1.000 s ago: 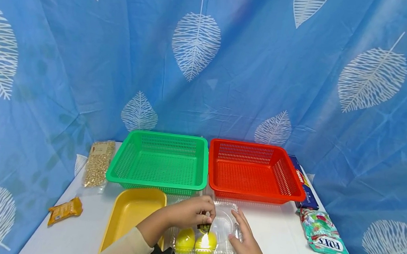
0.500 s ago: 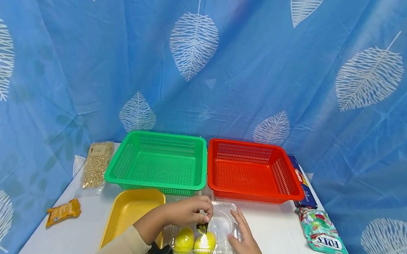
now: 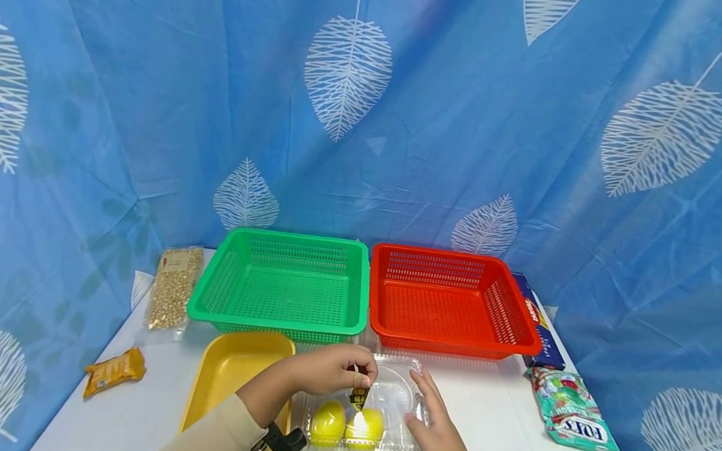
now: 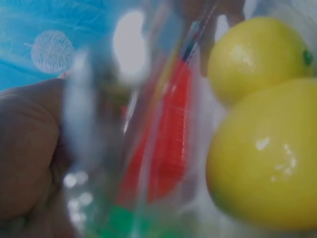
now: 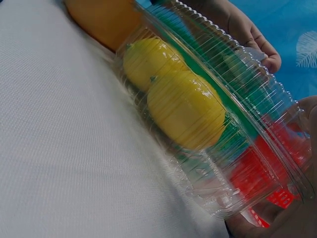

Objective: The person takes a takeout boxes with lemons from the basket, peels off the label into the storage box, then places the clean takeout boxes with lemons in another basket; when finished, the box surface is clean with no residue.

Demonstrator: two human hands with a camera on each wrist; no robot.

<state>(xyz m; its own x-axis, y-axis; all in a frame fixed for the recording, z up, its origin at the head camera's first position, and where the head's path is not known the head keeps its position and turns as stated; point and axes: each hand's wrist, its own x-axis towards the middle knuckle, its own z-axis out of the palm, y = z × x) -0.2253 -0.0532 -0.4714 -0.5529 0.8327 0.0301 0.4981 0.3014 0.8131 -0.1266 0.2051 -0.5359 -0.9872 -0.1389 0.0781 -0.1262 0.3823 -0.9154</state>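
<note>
A clear plastic clamshell container (image 3: 397, 400) lies on the white table with two yellow lemons (image 3: 328, 423) inside. Over its lid, my left hand (image 3: 337, 372) pinches a small black-and-gold sticker (image 3: 359, 397) between thumb and fingertips. Whether the sticker's lower end still touches the lid cannot be told. At the container's right end, my right hand (image 3: 439, 433) holds the side, thumb and fingers spread round the corner. The right wrist view shows the lemons (image 5: 185, 109) through the ribbed wall. Close in the left wrist view, blurred clear plastic hides the left fingertips.
A yellow tray (image 3: 214, 356) stands left of the container, under my left forearm. Behind are a green basket (image 3: 298, 243) and a red basket (image 3: 448, 256). Bagged beans (image 3: 172, 295) and an orange packet (image 3: 116, 374) lie left; a spaghetti pack (image 3: 539, 327) and a green sweet bag (image 3: 570, 412) lie right.
My left hand has risen slightly and drawn a little to the left, and more of the sticker shows under its fingers. The right hand and the container stay in place.
</note>
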